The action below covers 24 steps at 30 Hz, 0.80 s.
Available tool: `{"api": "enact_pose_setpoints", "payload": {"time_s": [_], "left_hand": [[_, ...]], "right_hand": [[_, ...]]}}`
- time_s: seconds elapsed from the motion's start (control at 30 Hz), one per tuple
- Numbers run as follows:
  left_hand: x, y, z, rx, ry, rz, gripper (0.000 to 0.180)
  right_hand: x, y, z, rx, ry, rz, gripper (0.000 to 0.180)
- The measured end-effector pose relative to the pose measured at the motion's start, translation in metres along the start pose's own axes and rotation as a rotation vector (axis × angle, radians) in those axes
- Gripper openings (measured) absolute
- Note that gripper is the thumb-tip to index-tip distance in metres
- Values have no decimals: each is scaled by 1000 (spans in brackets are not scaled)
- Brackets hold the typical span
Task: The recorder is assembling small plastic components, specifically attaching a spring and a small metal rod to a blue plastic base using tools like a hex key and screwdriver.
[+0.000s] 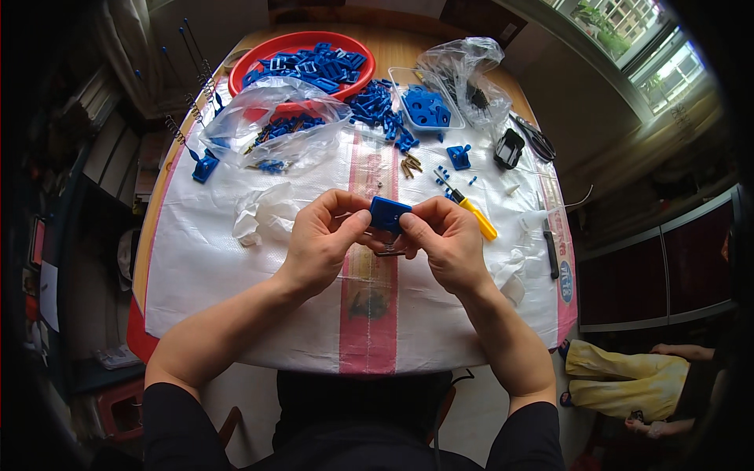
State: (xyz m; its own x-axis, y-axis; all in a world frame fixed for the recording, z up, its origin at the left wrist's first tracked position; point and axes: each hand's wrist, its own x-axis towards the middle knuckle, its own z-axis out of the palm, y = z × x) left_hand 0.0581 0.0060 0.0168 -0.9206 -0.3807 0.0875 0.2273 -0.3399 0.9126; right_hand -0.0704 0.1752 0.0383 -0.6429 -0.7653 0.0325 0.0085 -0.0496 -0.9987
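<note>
A small blue rectangular plastic piece (388, 212) is held over the middle of the table between both hands. My left hand (323, 242) pinches its left edge with thumb and forefinger. On its right edge, the thumb and fingers of my right hand (449, 245) grip it too. Just under the piece, a thin metal part (389, 253) shows by the fingertips; its full shape is hidden. Beyond the right hand lies a yellow-handled screwdriver (477, 218), and a blue piece with a raised knob (459, 156) sits farther back. Crumpled white tissue (264, 213) is left of my left hand.
At the back, a red basin (366, 61) and a clear tub (457, 119) hold blue parts, with loose blue parts (377, 106) between. Plastic bags (271, 102), brass pieces (410, 165), a black box (509, 149) and scissors (537, 140) lie around. Another person in yellow trousers (624, 380) is at right.
</note>
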Motion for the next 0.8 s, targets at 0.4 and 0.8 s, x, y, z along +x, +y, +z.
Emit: {"api": "enact_pose_setpoints", "payload": {"time_s": [0.4,0.8], "left_hand": [[-2,6,1,36,-28,-108,17],[-5,0,2,15,18,-96,17]], "right_hand": [[-9,-3,1,-52,29,48,18],[-14,-2,7,-72,48,17,20]]}}
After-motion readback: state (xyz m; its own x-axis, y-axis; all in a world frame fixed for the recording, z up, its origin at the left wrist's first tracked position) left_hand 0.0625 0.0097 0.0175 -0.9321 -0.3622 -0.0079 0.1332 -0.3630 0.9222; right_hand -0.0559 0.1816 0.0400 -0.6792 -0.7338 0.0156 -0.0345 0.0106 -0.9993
